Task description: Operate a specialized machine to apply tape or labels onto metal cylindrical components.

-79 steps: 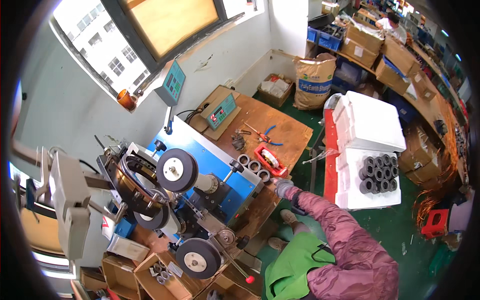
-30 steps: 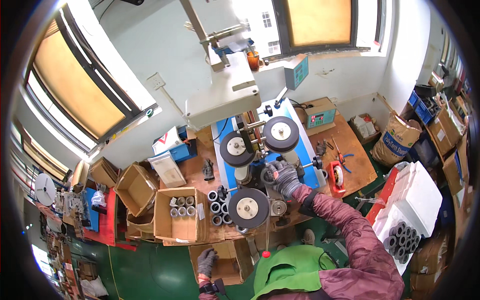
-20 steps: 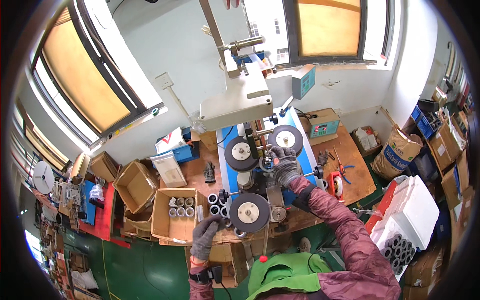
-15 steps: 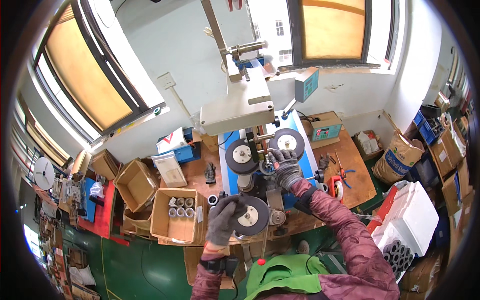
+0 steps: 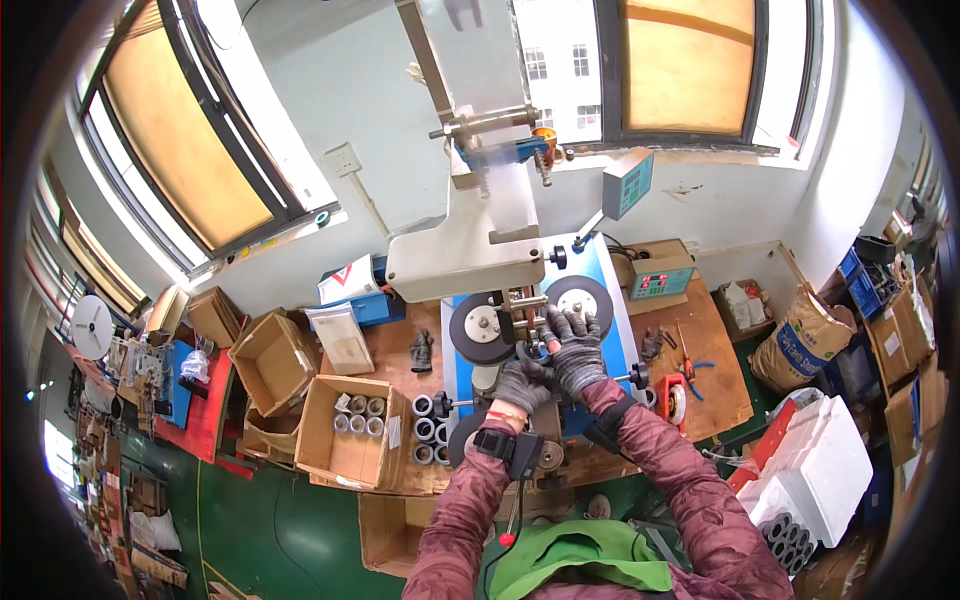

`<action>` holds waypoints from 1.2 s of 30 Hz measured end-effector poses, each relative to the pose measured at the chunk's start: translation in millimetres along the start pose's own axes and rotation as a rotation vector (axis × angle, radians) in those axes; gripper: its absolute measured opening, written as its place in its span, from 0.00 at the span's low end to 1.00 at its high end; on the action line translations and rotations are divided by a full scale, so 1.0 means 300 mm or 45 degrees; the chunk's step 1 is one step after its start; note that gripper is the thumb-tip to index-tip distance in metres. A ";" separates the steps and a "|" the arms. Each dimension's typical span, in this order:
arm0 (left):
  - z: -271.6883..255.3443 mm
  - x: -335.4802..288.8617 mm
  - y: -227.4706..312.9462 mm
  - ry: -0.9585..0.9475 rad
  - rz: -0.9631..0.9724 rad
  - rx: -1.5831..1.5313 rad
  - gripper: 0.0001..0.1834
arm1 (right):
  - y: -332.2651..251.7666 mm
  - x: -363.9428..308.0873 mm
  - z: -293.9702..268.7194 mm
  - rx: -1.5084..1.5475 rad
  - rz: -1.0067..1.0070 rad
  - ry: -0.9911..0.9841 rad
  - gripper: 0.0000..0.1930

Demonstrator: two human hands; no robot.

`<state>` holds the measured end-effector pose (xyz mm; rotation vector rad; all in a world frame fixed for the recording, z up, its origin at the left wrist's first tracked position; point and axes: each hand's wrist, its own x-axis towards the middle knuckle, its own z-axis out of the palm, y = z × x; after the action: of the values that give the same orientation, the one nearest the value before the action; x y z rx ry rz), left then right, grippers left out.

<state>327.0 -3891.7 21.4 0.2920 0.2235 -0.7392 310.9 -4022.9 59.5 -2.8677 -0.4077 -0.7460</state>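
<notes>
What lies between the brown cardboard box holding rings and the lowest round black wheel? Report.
Several grey rings on the brown wooden bench, in the head view.

I see the blue-topped machine (image 5: 622, 345) standing on the wooden bench (image 5: 725, 375), its centre hidden from me. Two dark grey, white-centred wheels (image 5: 482, 324) sit side by side toward its far end; a third wheel (image 5: 463, 438), nearer me, is partly covered.
</notes>
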 end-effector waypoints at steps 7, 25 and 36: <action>-0.050 -0.026 0.029 0.039 0.192 0.262 0.16 | 0.063 -0.001 -0.007 0.114 -0.249 -0.028 0.27; -0.581 -0.831 -0.308 0.451 -0.399 0.515 0.23 | 0.120 0.014 -0.053 0.048 -0.321 -0.189 0.34; -0.434 -0.551 0.273 0.527 -0.168 1.356 0.13 | 0.086 0.014 -0.051 0.152 -0.308 -0.197 0.31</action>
<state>252.0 -3686.5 -35.9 1.4608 0.2234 -0.8743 315.3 -4049.8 72.9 -2.8021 -0.8026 -0.5144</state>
